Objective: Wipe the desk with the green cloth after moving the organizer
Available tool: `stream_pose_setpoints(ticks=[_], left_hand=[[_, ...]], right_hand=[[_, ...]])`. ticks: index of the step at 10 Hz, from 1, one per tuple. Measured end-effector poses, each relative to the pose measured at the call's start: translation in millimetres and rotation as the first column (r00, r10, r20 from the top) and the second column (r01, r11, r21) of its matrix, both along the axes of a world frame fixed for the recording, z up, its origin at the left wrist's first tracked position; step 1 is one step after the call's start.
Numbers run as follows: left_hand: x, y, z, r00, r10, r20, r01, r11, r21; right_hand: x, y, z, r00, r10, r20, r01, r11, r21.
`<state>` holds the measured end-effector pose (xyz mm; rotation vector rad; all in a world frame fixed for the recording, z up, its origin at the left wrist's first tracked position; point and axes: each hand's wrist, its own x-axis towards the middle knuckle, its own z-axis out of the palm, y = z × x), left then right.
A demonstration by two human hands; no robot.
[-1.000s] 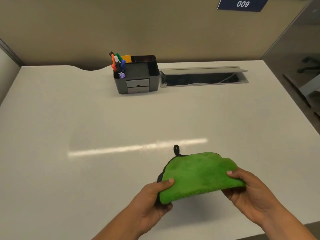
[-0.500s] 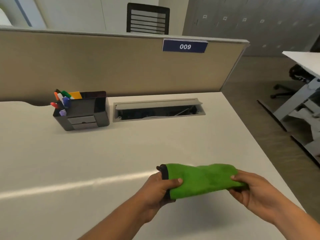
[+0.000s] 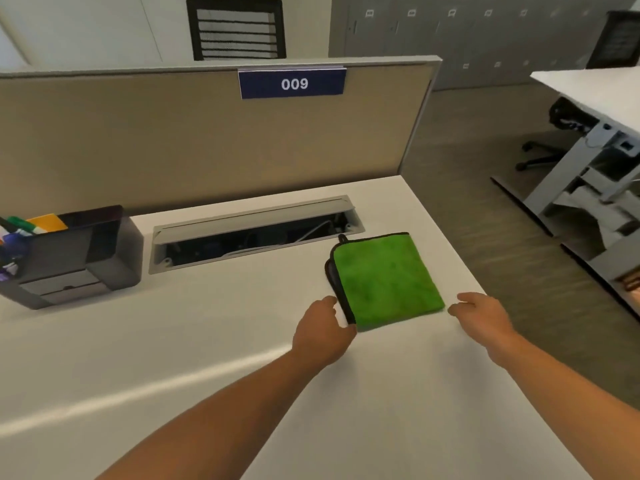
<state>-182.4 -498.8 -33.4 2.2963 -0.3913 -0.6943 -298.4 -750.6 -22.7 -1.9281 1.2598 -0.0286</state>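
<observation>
The green cloth (image 3: 386,280), folded into a square with a black edge and loop, lies flat on the white desk (image 3: 173,341) near its right edge. My left hand (image 3: 322,332) rests at the cloth's near left corner, touching its black edge with fingers apart. My right hand (image 3: 483,318) hovers just off the cloth's near right corner and holds nothing. The black organizer (image 3: 74,256), with coloured markers and a small drawer, stands at the far left of the desk against the partition.
An open grey cable tray (image 3: 254,233) is set into the desk behind the cloth. A beige partition (image 3: 173,140) with a "009" sign bounds the back. The desk's right edge drops to the floor; another desk (image 3: 588,98) stands at the far right.
Both hands carried the folded cloth forward and right, laid it flat on the desk and let go. The view has lifted and turned right, so the organizer now sits at the left edge.
</observation>
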Motion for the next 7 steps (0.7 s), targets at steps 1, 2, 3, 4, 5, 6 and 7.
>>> stream_pose_setpoints(ticks=[1,2,3,4,5,6,7], left_hand=[[-5,-3,-22,0.921,-0.284,0.268,0.269,0.959,0.093],[-4,-7,-39,0.794,-0.521,0.313,0.449,0.850,0.275],[-4,-10,-51,0.734,-0.607,0.304,0.502,0.787,0.358],[-4,-10,-54,0.699,-0.642,0.316,0.517,0.758,0.398],[-4,-7,-53,0.701,-0.655,0.281,0.533,0.743,0.404],[-8,10,-48,0.731,-0.613,0.300,0.516,0.784,0.345],[-8,46,-46,0.786,-0.487,0.381,0.404,0.871,0.281]], right_hand=[[-2,8,-22,0.975,0.220,-0.039,-0.224,0.950,-0.219],[7,18,-39,0.851,0.488,-0.195,-0.526,0.781,-0.336],[18,25,-49,0.646,0.561,-0.517,-0.740,0.627,-0.244],[28,20,-47,0.555,0.573,-0.603,-0.802,0.562,-0.204],[41,13,-34,0.495,0.581,-0.646,-0.813,0.573,-0.108],[50,22,-21,0.466,0.566,-0.680,-0.802,0.595,-0.055],[39,48,-15,0.495,0.485,-0.721,-0.817,0.542,-0.197]])
